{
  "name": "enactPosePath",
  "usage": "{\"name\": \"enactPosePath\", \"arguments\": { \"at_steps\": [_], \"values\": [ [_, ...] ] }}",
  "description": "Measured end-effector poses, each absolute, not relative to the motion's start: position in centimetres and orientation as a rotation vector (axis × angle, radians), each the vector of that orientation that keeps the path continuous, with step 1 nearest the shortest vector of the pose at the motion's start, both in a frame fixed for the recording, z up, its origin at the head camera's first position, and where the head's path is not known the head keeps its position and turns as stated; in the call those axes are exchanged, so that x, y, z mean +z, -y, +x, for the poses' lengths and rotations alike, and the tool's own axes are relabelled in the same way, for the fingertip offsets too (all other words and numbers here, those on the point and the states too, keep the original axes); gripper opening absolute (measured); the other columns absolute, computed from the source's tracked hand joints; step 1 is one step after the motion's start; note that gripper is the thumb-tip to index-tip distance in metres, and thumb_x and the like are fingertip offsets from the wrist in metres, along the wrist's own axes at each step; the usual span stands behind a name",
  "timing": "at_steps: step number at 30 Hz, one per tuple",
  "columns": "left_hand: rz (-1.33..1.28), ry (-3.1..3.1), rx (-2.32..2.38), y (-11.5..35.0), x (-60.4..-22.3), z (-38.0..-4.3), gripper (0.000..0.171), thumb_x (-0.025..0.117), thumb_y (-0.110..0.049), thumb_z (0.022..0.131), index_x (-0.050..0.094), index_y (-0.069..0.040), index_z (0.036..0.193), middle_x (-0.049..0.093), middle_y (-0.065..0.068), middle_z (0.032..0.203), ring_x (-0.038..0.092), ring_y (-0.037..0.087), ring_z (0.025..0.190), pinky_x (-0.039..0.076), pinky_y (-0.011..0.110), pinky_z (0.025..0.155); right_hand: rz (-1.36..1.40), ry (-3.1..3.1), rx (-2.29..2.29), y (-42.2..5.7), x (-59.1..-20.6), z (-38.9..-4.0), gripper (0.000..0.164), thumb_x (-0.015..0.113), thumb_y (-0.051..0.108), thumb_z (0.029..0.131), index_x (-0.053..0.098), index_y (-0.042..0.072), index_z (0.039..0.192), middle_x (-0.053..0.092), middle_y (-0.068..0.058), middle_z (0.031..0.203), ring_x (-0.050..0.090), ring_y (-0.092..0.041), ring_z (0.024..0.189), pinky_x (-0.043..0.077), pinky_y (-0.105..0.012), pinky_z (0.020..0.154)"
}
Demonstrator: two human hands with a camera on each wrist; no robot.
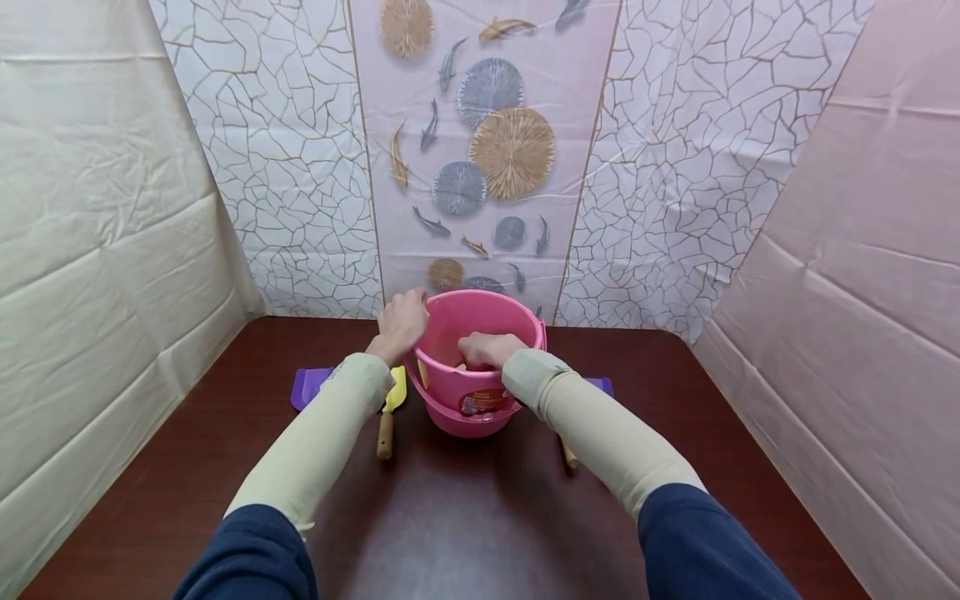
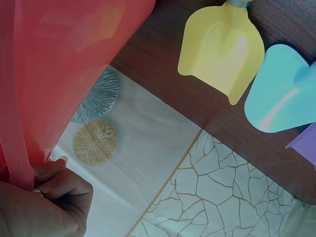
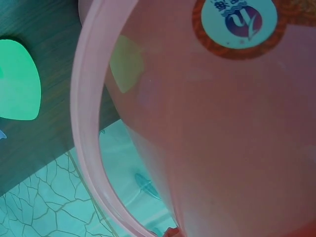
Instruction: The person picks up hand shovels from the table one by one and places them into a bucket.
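Note:
A pink bucket (image 1: 480,387) with a label sits in a wider pink vessel (image 1: 465,427) on the table. My left hand (image 1: 403,321) grips the bucket's upper edge at its far left side. In the left wrist view that hand (image 2: 52,200) has its fingers curled at the end of a pink band. My right hand (image 1: 489,350) bends over the near right rim, its fingers curled on the inner side. The right wrist view shows the bucket wall (image 3: 222,133) and its curved pink handle (image 3: 81,113), while the right hand itself is out of that picture.
A yellow trowel (image 1: 392,392) with a wooden handle lies left of the bucket, beside a turquoise blade (image 2: 279,94) and a purple one (image 1: 306,385). To the right, a wooden handle (image 1: 568,454) and a purple piece (image 1: 602,384) show past the right arm. Fabric walls surround the table.

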State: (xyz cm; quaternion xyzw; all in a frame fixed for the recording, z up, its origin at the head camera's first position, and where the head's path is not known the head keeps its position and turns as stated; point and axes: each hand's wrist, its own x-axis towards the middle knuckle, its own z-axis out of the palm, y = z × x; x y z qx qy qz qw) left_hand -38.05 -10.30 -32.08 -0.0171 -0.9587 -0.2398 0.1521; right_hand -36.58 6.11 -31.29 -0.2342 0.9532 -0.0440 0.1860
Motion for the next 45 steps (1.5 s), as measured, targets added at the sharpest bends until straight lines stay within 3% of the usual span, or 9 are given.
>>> {"name": "enactPosePath", "arguments": {
  "at_steps": [9,15,20,24,30,36,45],
  "values": [
    [-0.05,2.758,-0.693,10.0,-32.0,-38.0,0.031,0.041,-0.018,0.099,0.06,-0.012,0.123,0.067,0.016,0.114,0.064,0.036,0.104,0.049,0.053,0.089,-0.751,-2.716,-0.086,-6.3,-31.8,-37.7,0.005,0.06,0.018,0.089,0.064,0.016,0.088,0.056,0.003,0.07,0.051,-0.011,0.063,0.042,-0.026,0.057],
    [-0.06,2.754,-0.695,10.0,-32.1,-38.1,0.031,0.041,-0.018,0.099,0.06,-0.013,0.123,0.067,0.015,0.115,0.064,0.037,0.105,0.049,0.053,0.088,-0.817,-2.925,-0.143,-6.5,-30.9,-38.0,0.019,0.07,0.029,0.087,0.065,0.014,0.077,0.059,0.002,0.066,0.056,-0.012,0.06,0.046,-0.026,0.057],
    [-0.045,2.757,-0.693,10.1,-32.1,-38.1,0.03,0.041,-0.018,0.099,0.061,-0.013,0.121,0.067,0.016,0.114,0.064,0.037,0.103,0.049,0.053,0.087,-0.932,-3.226,-0.334,-8.7,-29.3,-38.6,0.033,0.064,0.03,0.09,0.054,0.014,0.063,0.046,0.004,0.056,0.043,-0.01,0.051,0.034,-0.024,0.049],
    [-0.042,2.758,-0.69,10.0,-32.0,-38.1,0.027,0.041,-0.018,0.099,0.062,-0.012,0.116,0.067,0.016,0.112,0.064,0.037,0.102,0.049,0.053,0.087,-0.929,-3.441,-0.538,-11.5,-28.2,-39.0,0.032,0.058,0.03,0.094,0.058,0.014,0.066,0.053,0.0,0.059,0.048,-0.014,0.053,0.037,-0.027,0.05],
    [-0.048,2.768,-0.694,9.9,-31.9,-38.0,0.032,0.041,-0.018,0.099,0.06,-0.012,0.124,0.066,0.017,0.117,0.064,0.037,0.106,0.049,0.053,0.089,-0.714,-3.646,-0.657,-16.3,-28.4,-39.2,0.033,0.047,0.027,0.099,0.057,0.01,0.072,0.061,-0.008,0.064,0.059,-0.027,0.062,0.046,-0.04,0.06],
    [-0.057,2.768,-0.696,10.1,-31.8,-38.1,0.033,0.04,-0.018,0.099,0.059,-0.011,0.126,0.066,0.017,0.117,0.064,0.037,0.106,0.048,0.054,0.09,-0.277,-3.626,-0.463,-20.5,-30.6,-38.9,0.033,0.036,0.026,0.099,0.051,0.007,0.075,0.065,-0.021,0.08,0.065,-0.042,0.077,0.048,-0.053,0.062],
    [-0.067,2.767,-0.727,10.2,-32.2,-37.7,0.033,0.04,-0.02,0.1,0.058,-0.012,0.126,0.066,0.016,0.117,0.063,0.038,0.106,0.049,0.054,0.089,-0.002,-3.194,-0.146,-25.0,-34.8,-36.5,0.029,0.042,0.021,0.093,0.063,0.002,0.084,0.066,-0.027,0.102,0.065,-0.04,0.085,0.05,-0.051,0.063]
  ]
}}
